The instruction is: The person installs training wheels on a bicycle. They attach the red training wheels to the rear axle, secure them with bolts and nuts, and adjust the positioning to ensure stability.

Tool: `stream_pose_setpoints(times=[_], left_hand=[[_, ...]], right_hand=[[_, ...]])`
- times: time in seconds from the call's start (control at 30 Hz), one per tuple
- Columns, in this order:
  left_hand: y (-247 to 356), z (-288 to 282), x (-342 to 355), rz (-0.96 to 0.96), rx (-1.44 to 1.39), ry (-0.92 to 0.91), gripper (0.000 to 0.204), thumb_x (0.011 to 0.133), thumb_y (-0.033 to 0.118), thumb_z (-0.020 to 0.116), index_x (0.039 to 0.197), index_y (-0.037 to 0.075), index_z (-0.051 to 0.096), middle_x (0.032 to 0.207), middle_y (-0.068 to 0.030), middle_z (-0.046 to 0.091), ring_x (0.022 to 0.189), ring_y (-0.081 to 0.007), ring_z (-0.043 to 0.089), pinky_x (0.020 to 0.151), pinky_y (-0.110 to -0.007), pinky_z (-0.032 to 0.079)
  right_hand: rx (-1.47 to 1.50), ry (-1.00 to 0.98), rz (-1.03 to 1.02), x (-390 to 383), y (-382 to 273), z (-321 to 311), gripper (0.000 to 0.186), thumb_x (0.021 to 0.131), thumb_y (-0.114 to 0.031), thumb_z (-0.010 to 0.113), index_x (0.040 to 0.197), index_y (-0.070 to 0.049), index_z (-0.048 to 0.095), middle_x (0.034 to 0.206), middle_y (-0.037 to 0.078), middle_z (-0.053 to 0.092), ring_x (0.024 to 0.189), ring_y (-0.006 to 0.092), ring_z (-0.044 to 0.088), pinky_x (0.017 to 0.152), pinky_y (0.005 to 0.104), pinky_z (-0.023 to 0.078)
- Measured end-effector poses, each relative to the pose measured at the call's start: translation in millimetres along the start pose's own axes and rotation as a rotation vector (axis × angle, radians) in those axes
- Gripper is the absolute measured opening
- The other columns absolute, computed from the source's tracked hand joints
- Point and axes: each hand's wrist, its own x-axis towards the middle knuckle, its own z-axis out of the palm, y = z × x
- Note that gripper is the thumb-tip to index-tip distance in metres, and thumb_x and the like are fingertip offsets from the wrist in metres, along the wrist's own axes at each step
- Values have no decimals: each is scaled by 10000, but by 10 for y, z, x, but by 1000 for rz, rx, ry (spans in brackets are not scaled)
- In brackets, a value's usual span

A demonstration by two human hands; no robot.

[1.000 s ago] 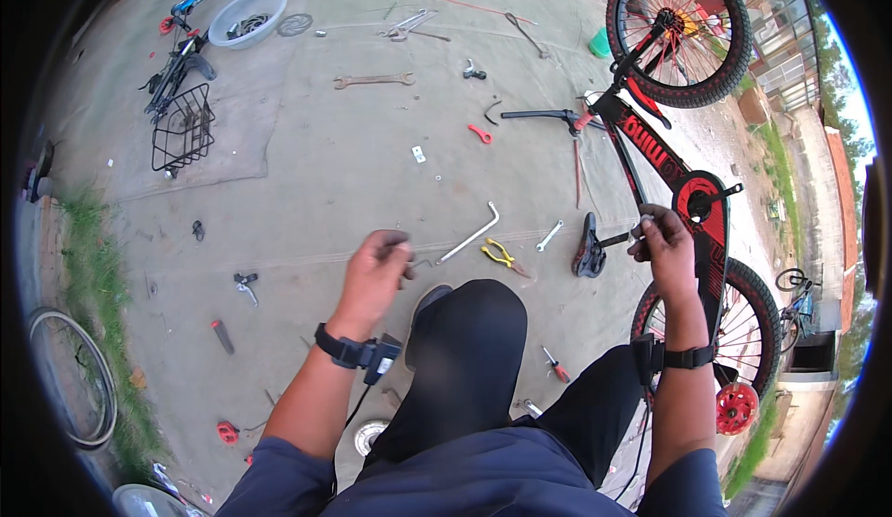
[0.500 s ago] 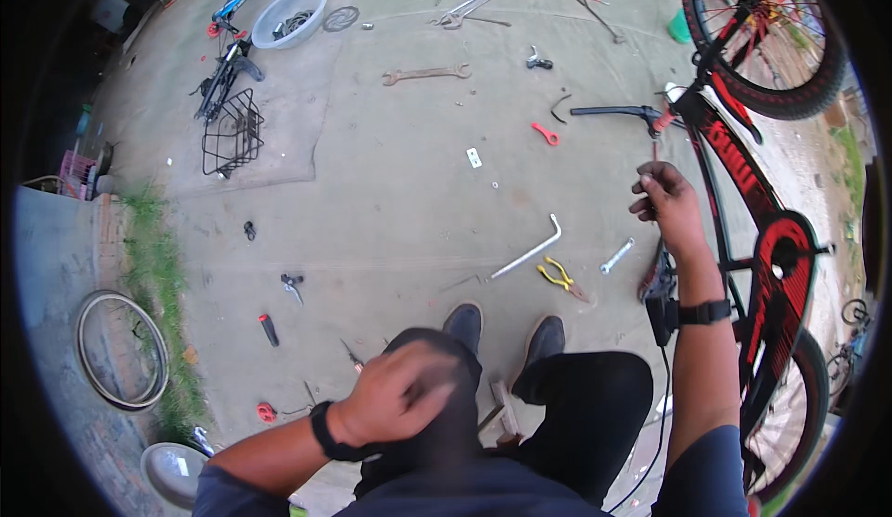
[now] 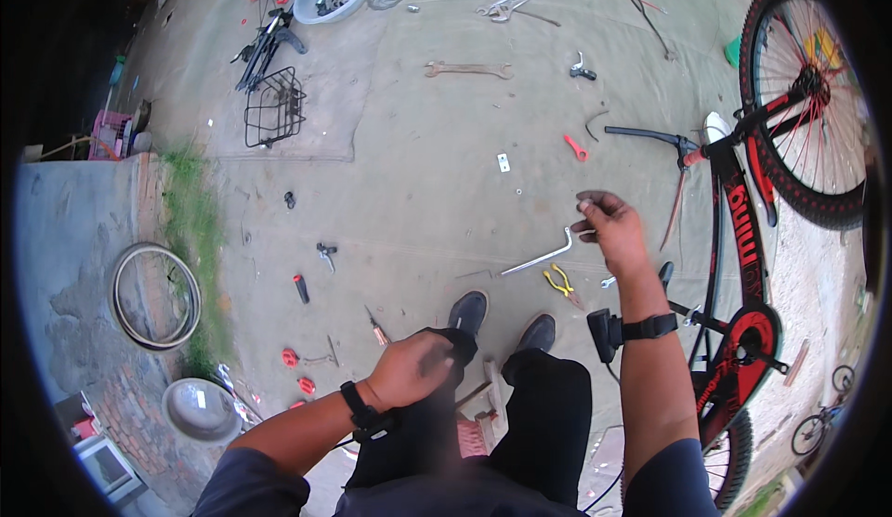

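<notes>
Near the L-shaped wrench (image 3: 536, 261) on the ground (image 3: 418, 192), the right hand (image 3: 613, 234) is held, fingers curled; whether anything is pinched cannot be told. Over the left leg (image 3: 409, 443), the left hand (image 3: 407, 371) is blurred, fingers unreadable. Yellow-handled pliers (image 3: 563, 285) are laid alongside, presumably for easy reach.

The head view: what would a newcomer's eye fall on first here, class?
Most likely the black-and-red bicycle at the right, one spoked wheel in the upper right corner. Next, perhaps, the yellow-handled pliers below and left of the right hand. The pale tub at the top, left of centre, may also draw a glance.
</notes>
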Motion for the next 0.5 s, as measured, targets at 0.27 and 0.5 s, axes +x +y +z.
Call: stream_pose_setpoints(times=[0.27,0.5], left_hand=[[-54,-121,-565,-296,-203,58,312,910,214,684,1150,27,615,956,-152,694,775,-249,682,720,-343,551],[782,-1141,-1430,-528,-442,199,331,936,145,663,1207,-28,584,948,-137,684,725,-179,680,647,-307,547]], right_hand=[[-465,-341,53,-1116,-441,616,224,927,-127,686,1110,2,696,863,69,711,726,164,715,646,291,560],[-811,-582,196,-2117,-1529,799,306,794,-115,667,1091,-79,729,934,160,730,823,271,716,785,359,563]])
